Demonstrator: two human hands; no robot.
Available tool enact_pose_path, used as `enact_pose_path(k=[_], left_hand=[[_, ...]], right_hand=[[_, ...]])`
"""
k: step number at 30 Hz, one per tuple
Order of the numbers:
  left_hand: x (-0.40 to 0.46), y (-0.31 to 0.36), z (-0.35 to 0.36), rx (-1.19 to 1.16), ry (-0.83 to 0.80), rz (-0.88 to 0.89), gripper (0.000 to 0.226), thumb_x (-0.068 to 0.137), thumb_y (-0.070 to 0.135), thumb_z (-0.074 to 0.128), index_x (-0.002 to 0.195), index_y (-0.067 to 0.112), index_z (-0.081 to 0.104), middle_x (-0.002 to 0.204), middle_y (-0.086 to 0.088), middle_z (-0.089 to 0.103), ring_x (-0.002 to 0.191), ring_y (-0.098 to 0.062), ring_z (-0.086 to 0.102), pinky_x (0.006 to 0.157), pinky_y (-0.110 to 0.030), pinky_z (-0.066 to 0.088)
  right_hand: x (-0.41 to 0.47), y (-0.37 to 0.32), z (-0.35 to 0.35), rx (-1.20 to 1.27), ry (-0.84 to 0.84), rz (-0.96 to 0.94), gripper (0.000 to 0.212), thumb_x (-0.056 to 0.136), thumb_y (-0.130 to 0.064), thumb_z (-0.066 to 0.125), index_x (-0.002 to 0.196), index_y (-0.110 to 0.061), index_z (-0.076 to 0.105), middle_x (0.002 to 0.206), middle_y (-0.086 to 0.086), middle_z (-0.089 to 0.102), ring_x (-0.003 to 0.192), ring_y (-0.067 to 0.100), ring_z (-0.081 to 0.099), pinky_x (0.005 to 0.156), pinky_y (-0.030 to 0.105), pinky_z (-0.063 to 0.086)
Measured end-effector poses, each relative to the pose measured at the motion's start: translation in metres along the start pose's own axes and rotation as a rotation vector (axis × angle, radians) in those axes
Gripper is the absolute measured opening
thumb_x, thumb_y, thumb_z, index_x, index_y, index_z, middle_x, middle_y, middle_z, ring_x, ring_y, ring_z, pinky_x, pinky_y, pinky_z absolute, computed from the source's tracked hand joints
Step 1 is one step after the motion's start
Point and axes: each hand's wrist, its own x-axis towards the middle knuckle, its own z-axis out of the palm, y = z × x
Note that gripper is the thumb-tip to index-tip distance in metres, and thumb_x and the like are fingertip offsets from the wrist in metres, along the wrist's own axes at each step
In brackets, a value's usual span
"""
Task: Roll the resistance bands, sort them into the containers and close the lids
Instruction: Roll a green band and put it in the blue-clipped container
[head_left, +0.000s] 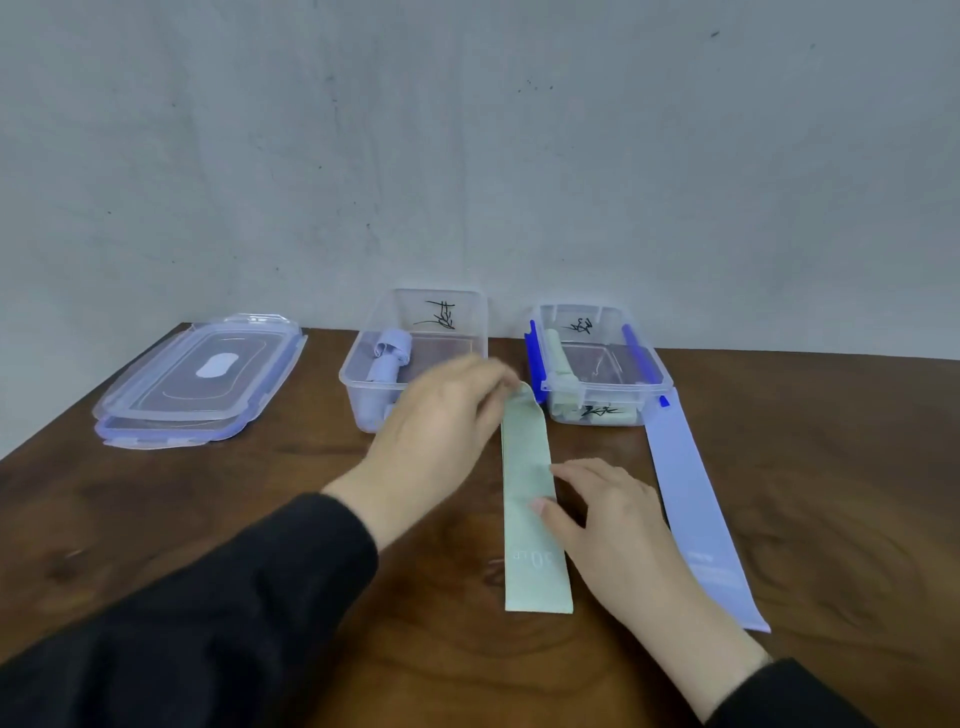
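Note:
A pale green resistance band (530, 540) lies flat on the wooden table, running away from me. My left hand (441, 415) pinches its far end, which lifts slightly off the table. My right hand (602, 514) rests on the band's right edge near its middle, fingers fairly straight. A light purple band (696, 509) lies flat to the right. Two open clear containers stand at the back: the left one (358, 395) holds a rolled purple band (387, 356), the right one (657, 382) holds a rolled green band (561, 364).
Two clear lids with blue-purple clips (202, 379) lie stacked at the back left of the table. A grey wall rises right behind the containers. The table edge runs diagonally at the far left.

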Motion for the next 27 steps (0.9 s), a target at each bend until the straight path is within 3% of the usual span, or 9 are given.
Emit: enact_pose_path(k=[5,8,11,13,15,17,19,23,27], left_hand=[[-0.063,-0.018,0.017,0.085,-0.362,-0.106,0.034,0.098,0.039,0.050,0.130,0.032,0.059,0.124,0.016,0.058,0.113,-0.005,0.050,0.099,-0.030,0.043],[-0.063,-0.021,0.022,0.099,-0.403,-0.096,0.039,0.099,0.044,0.047,0.135,0.033,0.056,0.135,0.016,0.053,0.123,-0.005,0.045,0.105,-0.031,0.036],[-0.062,-0.023,0.023,0.101,-0.405,-0.097,0.038,0.099,0.045,0.047,0.135,0.035,0.055,0.138,0.016,0.050,0.126,-0.004,0.043,0.108,-0.029,0.033],[-0.061,-0.020,0.020,0.076,-0.419,-0.108,0.037,0.098,0.045,0.049,0.133,0.036,0.057,0.137,0.016,0.050,0.125,-0.003,0.043,0.108,-0.029,0.033],[-0.060,-0.018,0.017,0.051,-0.420,-0.119,0.032,0.096,0.044,0.052,0.127,0.037,0.060,0.131,0.018,0.050,0.120,-0.001,0.044,0.107,-0.029,0.037],[-0.061,-0.015,0.012,-0.014,-0.411,-0.112,0.022,0.095,0.040,0.055,0.115,0.037,0.063,0.120,0.020,0.051,0.112,0.000,0.047,0.102,-0.029,0.042],[-0.064,-0.009,0.005,-0.085,-0.396,-0.083,0.009,0.094,0.036,0.058,0.099,0.035,0.064,0.108,0.021,0.051,0.106,-0.001,0.050,0.096,-0.027,0.043],[-0.082,0.006,-0.012,-0.142,-0.471,0.011,0.005,0.092,0.036,0.060,0.088,0.037,0.060,0.099,0.020,0.049,0.098,-0.004,0.050,0.090,-0.022,0.039],[-0.094,0.004,-0.015,-0.026,-0.599,0.144,0.011,0.091,0.051,0.055,0.090,0.041,0.060,0.099,0.022,0.048,0.095,-0.001,0.044,0.089,-0.027,0.038]], right_hand=[[0.003,-0.004,-0.001,0.048,-0.103,-0.049,0.048,0.099,-0.046,0.048,0.145,-0.032,0.045,0.152,-0.018,0.041,0.142,0.001,0.032,0.122,0.027,0.015],[0.006,-0.004,0.001,0.001,-0.180,-0.103,0.051,0.101,-0.047,0.043,0.150,-0.035,0.034,0.157,-0.020,0.031,0.146,-0.003,0.020,0.122,0.027,0.006],[0.007,-0.003,0.002,0.053,-0.123,-0.101,0.048,0.099,-0.048,0.047,0.145,-0.035,0.041,0.150,-0.022,0.040,0.139,-0.002,0.033,0.122,0.033,0.021],[0.005,-0.001,0.000,0.114,-0.069,-0.081,0.041,0.095,-0.047,0.055,0.135,-0.036,0.051,0.135,-0.023,0.048,0.124,0.000,0.046,0.111,0.032,0.040],[0.001,0.001,-0.004,0.115,-0.062,-0.107,0.028,0.092,-0.046,0.060,0.119,-0.038,0.059,0.121,-0.026,0.047,0.112,-0.001,0.050,0.098,0.024,0.047],[-0.005,-0.001,-0.013,0.148,-0.059,-0.169,0.011,0.092,-0.043,0.062,0.102,-0.038,0.061,0.110,-0.025,0.049,0.104,0.000,0.052,0.086,0.018,0.048],[-0.015,-0.002,-0.024,0.239,-0.111,-0.250,0.003,0.092,-0.037,0.064,0.090,-0.036,0.062,0.099,-0.018,0.056,0.097,0.008,0.055,0.079,0.022,0.049],[-0.040,0.005,-0.029,0.231,-0.325,-0.376,0.006,0.093,-0.042,0.063,0.089,-0.037,0.060,0.100,-0.017,0.058,0.102,0.012,0.052,0.089,0.024,0.042],[-0.044,0.009,-0.023,0.118,-0.334,-0.390,0.012,0.090,-0.051,0.062,0.095,-0.040,0.062,0.107,-0.026,0.051,0.107,0.006,0.047,0.094,0.022,0.035]])
